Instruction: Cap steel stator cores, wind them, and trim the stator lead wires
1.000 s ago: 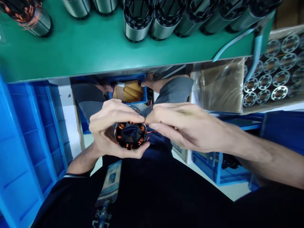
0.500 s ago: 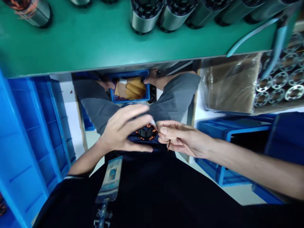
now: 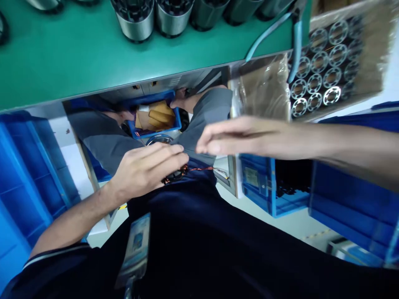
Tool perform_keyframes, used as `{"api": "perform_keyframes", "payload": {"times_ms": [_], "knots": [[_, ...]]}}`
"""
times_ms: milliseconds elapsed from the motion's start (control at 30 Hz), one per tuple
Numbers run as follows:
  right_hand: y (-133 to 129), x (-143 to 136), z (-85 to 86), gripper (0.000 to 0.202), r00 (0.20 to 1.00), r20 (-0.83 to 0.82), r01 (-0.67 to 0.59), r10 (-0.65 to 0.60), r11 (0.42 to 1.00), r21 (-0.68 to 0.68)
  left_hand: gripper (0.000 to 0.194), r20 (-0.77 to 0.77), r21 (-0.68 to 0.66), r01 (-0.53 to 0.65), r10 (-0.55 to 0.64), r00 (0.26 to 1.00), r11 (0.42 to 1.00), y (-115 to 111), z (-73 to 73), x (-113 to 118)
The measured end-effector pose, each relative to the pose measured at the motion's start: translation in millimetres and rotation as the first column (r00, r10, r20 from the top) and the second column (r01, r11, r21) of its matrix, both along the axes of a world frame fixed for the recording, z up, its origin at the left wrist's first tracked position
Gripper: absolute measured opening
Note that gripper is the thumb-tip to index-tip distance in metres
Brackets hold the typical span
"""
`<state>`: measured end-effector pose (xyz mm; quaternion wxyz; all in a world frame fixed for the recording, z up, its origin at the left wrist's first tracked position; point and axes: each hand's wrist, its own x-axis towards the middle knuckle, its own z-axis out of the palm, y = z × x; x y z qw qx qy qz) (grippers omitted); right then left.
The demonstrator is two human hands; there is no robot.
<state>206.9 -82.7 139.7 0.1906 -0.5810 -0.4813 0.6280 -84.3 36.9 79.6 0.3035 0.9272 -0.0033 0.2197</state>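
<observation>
Nearest, the left hand (image 3: 146,168) covers a wound copper coil (image 3: 176,174) at the lap, fingers clenched around it; most of the coil is hidden. The right hand (image 3: 246,135) hovers above, fingers released. Beyond, metal cylinders (image 3: 135,18), cut off, stand on the green surface (image 3: 77,54).

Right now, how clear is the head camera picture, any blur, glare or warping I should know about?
Head view: the right hand is smeared by motion blur; the left hand over the wound stator is a bit sharper; the green bench edge bows from wide-lens distortion; the plastic bag shows soft glare; the dark shirt below is underlit, with no detail.
</observation>
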Motion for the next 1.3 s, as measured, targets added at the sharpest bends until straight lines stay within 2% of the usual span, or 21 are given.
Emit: {"api": "perform_keyframes", "payload": {"times_ms": [67, 133, 233, 267, 367, 400, 433, 467, 500, 533, 600, 667, 767, 867, 933, 1033, 1067, 1133, 1200, 1233, 1300], "knots": [[-4.2, -13.0, -17.0, 0.062, 0.925, -0.38, -0.117, -0.028, 0.928, -0.354, 0.018, 0.099, 0.162, 0.046, -0.062, 0.993, 0.986, 3.2, 4.9, 4.2], [-8.6, -27.2, -28.7, 0.066, 0.839, -0.535, -0.204, -0.101, 0.852, -0.482, 0.017, 0.076, 0.171, 0.095, -0.11, 0.991, 0.981, 3.8, 8.8, 8.8], [-10.9, -40.5, -23.9, 0.061, 0.932, -0.357, -0.136, 0.063, 0.974, -0.181, 0.007, -0.182, -0.223, 0.038, -0.079, 0.98, 0.974, 0.5, 7.1, 10.9], [-9.6, -41.6, -16.8, 0.057, 0.964, -0.244, -0.119, 0.103, 0.992, -0.051, 0.014, -0.296, -0.451, 0.001, -0.151, 0.943, 0.893, -1.1, 4.4, 10.2], [-0.9, -34.9, 9.1, 0.047, 0.981, 0.079, -0.19, 0.178, 0.962, 0.195, 0.041, -0.326, -0.905, -0.119, -0.488, 0.81, 0.408, -4.8, -2.9, 6.0], [2.5, -30.0, 15.6, 0.045, 0.965, 0.177, -0.235, 0.193, 0.935, 0.265, 0.041, -0.305, -0.918, -0.12, -0.48, 0.822, 0.379, -5.4, -3.6, 4.5], [5.5, -24.6, 19.8, 0.042, 0.941, 0.28, -0.283, 0.192, 0.899, 0.335, 0.038, -0.326, -0.868, -0.119, -0.372, 0.869, 0.482, -5.7, -3.1, 3.3], [7.6, -19.3, 21.3, 0.039, 0.919, 0.349, -0.317, 0.184, 0.871, 0.376, 0.034, -0.343, -0.73, -0.129, -0.196, 0.919, 0.672, -5.7, -1.6, 2.3], [8.8, -14.7, 20.0, 0.038, 0.917, 0.352, -0.32, 0.187, 0.871, 0.372, 0.029, -0.305, -0.503, -0.138, -0.026, 0.952, 0.853, -5.5, 0.3, 1.7], [9.0, -11.6, 16.1, 0.044, 0.941, 0.273, -0.284, 0.199, 0.905, 0.316, 0.024, -0.209, -0.24, -0.135, 0.084, 0.974, 0.961, -5.2, 2.2, 1.6], [6.6, -11.9, 2.9, 0.057, 0.977, -0.054, -0.206, 0.207, 0.978, 0.028, 0.015, 0.002, 0.161, -0.111, 0.112, 0.994, 0.981, -4.7, 4.5, 2.4], [2.5, -20.9, -12.2, 0.061, 0.923, -0.376, -0.208, 0.082, 0.929, -0.307, 0.019, 0.133, 0.316, -0.106, 0.067, 0.989, 0.943, -5.4, 3.7, 2.8], [-1.7, -42.8, -24.3, 0.063, 0.877, -0.466, -0.127, -0.12, 0.876, -0.464, 0.02, 0.107, 0.253, -0.11, 0.086, 0.991, 0.961, -10.2, -1.0, -4.2], [-4.3, -57.4, -19.2, 0.064, 0.927, -0.366, -0.018, -0.081, 0.965, -0.26, 0.031, -0.139, -0.141, -0.162, 0.142, 0.98, 0.977, -19.2, -4.1, -25.5], [-6.1, -54.7, -13.5, 0.062, 0.958, -0.285, -0.054, 0.001, 0.983, -0.178, 0.038, -0.264, -0.438, -0.247, 0.139, 0.954, 0.864, -25.6, -4.8, -46.1], [1.6, -35.3, -8.7, 0.062, 0.995, -0.103, -0.023, 0.013, 0.995, -0.097, 0.035, -0.346, -0.69, -0.38, 0.181, 0.921, 0.616, -35.7, -7.0, -79.7], [9.3, -29.5, -6.7, 0.061, 1.0, -0.025, 0.003, -0.004, 1.0, -0.019, 0.033, -0.369, -0.745, -0.437, 0.235, 0.899, 0.503, -39.6, -9.0, -89.5], [34.4, -28.6, 0.8, 0.051, 0.992, 0.129, -0.021, -0.006, 0.977, 0.211, 0.035, -0.431, -0.845, -0.521, 0.422, 0.798, 0.124, -47.8, -15.4, -103.3], [73.0, -47.6, 11.4, 0.038, 0.947, 0.319, -0.185, 0.031, 0.864, 0.467, 0.047, -0.521, -0.85, -0.443, 0.569, 0.636, -0.283, -54.5, -23.6, -108.2], [97.3, -64.0, 16.0, 0.031, 0.903, 0.43, -0.296, 0.03, 0.768, 0.568, 0.055, -0.559, -0.829, -0.37, 0.6, 0.573, -0.419, -56.7, -27.2, -108.0], [153.8, -104.5, 20.2, 0.025, 0.751, 0.647, -0.483, -0.129, 0.56, 0.673, 0.067, -0.587, -0.8, -0.274, 0.605, 0.538, -0.533, -59.1, -31.4, -105.8]]}}
